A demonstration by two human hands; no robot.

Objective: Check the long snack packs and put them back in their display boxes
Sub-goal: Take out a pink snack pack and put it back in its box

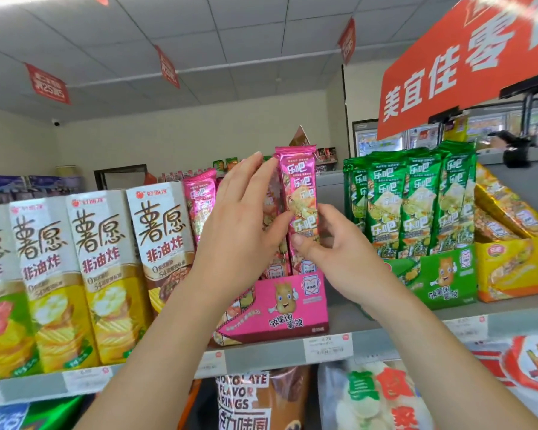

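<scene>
At frame centre, the right hand is pinching 1 pink snack pack between thumb and fingertips, keeping it upright with its lower end in the pink display box, probably to slot it home. The left hand, fingers straight and together, is pressing against the neighbouring pink packs, seemingly making room. Further right, green packs are standing in their green box.

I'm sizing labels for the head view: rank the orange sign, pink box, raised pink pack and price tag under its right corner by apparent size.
1. orange sign, likely nearer the camera
2. pink box
3. pink pack, close to the box, partly hidden
4. price tag
</scene>
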